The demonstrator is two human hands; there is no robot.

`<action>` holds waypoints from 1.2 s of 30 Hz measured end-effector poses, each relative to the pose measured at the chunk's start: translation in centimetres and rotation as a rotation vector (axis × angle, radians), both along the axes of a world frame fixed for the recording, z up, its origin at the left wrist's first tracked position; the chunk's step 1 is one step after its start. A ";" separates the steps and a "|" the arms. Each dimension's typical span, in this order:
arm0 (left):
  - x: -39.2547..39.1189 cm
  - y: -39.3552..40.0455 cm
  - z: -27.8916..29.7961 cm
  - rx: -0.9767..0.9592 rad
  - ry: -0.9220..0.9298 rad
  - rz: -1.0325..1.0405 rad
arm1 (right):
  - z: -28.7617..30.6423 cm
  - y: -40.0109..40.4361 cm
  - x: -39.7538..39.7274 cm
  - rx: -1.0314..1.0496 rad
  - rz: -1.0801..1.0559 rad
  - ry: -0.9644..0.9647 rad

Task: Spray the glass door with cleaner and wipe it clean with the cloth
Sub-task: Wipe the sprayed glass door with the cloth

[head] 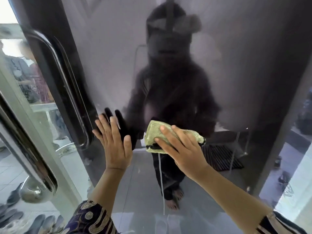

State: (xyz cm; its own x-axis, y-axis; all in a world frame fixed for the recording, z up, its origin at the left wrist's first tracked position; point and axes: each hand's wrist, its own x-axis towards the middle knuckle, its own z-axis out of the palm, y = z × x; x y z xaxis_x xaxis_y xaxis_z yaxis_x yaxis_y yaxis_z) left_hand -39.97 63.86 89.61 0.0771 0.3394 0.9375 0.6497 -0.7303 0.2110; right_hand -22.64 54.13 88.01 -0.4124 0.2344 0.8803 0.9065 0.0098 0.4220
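Head view: I see the left hand (113,141) flat on the glass door (219,81), fingers straight and spread, just right of the black pull handle (67,92). Right hand (183,146) presses a folded yellow-green cloth (162,135) to the glass, fingers extended over it. A thin drip (161,179) runs down below the cloth.
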 end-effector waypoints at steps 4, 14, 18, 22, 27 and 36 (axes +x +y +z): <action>-0.4 -0.3 -2.1 0.035 -0.013 0.013 | -4.5 -0.1 0.0 -0.100 -0.017 -0.126; -0.4 -1.6 -11.3 0.029 0.050 0.054 | -11.9 -0.3 0.7 -0.134 -0.011 -0.134; -0.1 -0.7 -16.1 0.068 0.054 0.066 | -16.5 -0.1 1.0 -0.125 -0.029 -0.192; -0.4 0.3 -19.7 0.092 0.029 0.079 | -20.1 0.0 0.8 -0.110 -0.019 -0.158; -0.2 1.5 -22.4 0.166 0.014 0.061 | -25.9 0.2 1.0 -0.111 -0.041 -0.223; 0.0 1.5 -23.1 0.258 -0.039 0.065 | -35.7 -1.0 1.8 -0.272 -0.091 -0.428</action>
